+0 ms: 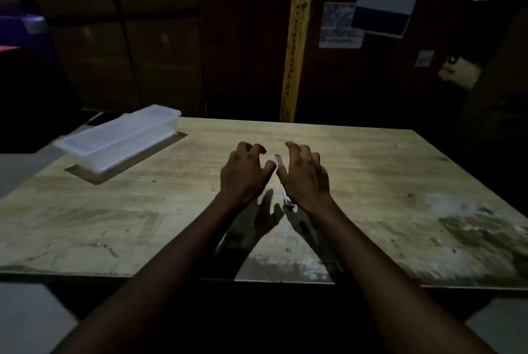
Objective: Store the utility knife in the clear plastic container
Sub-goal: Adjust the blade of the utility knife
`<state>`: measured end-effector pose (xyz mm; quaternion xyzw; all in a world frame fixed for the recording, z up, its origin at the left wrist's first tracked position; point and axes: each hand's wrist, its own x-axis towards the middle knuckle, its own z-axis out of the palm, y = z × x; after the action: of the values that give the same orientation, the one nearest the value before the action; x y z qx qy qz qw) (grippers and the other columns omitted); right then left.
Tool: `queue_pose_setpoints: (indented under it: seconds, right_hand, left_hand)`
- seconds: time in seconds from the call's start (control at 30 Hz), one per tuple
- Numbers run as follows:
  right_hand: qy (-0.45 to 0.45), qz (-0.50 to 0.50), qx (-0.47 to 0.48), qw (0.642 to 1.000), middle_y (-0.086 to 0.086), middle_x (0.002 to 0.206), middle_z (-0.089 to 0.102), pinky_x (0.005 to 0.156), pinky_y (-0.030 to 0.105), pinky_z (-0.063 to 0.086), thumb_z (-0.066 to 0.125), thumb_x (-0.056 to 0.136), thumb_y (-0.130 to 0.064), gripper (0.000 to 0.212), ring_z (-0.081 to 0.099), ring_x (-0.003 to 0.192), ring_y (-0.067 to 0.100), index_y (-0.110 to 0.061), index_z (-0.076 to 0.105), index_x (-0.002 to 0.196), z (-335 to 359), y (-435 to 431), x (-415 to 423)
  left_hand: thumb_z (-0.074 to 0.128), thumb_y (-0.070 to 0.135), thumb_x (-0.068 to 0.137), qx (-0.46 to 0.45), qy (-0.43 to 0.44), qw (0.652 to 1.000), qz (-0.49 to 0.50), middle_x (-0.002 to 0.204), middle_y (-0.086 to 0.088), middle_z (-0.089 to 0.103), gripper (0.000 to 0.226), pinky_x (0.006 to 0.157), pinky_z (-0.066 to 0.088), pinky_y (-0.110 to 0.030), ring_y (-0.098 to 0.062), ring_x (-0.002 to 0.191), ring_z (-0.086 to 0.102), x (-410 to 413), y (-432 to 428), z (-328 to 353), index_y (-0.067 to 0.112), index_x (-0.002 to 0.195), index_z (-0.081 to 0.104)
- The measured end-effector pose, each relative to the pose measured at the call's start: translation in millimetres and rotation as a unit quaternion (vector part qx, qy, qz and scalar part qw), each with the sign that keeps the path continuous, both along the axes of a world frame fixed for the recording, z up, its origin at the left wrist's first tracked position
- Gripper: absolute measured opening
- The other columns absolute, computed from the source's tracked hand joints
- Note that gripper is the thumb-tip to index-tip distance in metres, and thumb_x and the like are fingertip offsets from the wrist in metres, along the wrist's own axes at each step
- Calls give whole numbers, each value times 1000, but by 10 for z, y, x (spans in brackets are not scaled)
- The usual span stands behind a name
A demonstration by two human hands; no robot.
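On the wooden table (371,170), the utility knife (283,182) lies between both hands' spread, empty fingers (251,149), the lidded clear plastic container (120,138) well left.

Your right hand (305,175) covers the middle of the utility knife (281,175), so you see only its blade tip and its near end, and whether any finger touches it cannot be told. The clear plastic container (120,138) is blurred and its inside unreadable. The worktop (385,182) runs off the frame at both sides. The room behind is too dark, and the papers (340,25) on the wall are too blurred to read.
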<state>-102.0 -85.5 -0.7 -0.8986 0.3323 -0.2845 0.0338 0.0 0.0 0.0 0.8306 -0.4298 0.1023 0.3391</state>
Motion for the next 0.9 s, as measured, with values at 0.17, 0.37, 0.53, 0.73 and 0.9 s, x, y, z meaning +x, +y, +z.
queue_pose_setpoints:
  seconds: [0.17,0.37,0.53,0.73,0.9]
  right_hand:
    - [23,-41,37,998,9,130,46,81,41,48,53,91,-39,54,45,115,32,-21,36,138,-164,-11,-30]
    - [-13,-50,43,998,6,125,48,73,40,50,50,91,-39,44,50,108,29,-23,39,131,-340,-104,-9]
    - [-28,-56,43,997,6,119,50,71,39,50,50,90,-40,42,55,102,28,-22,43,126,-358,-199,33]
    - [21,-79,105,991,11,103,63,68,35,37,49,83,-56,47,61,94,33,-13,55,102,-331,-332,206]
    - [64,-82,124,987,9,97,66,66,32,37,57,73,-54,45,63,89,32,-14,59,94,-338,-381,359]
  left_hand:
    - [55,43,88,5,65,998,-9,124,-8,60,38,81,46,-34,-28,108,62,-61,-154,-94,22,118,65]
    - [57,35,88,-47,107,993,-15,112,-3,66,25,77,44,-30,-25,98,66,39,-303,-207,24,108,69]
    - [57,37,88,-19,99,995,-19,111,-3,66,27,79,51,-35,-24,97,66,132,-309,-309,23,107,70]
    - [61,24,85,-73,144,987,20,98,-8,74,18,74,51,-30,-25,89,69,262,-295,-379,13,92,73]
    - [67,9,81,-113,172,979,-1,87,-8,74,13,55,45,-2,-21,76,75,363,-254,-430,4,90,74]
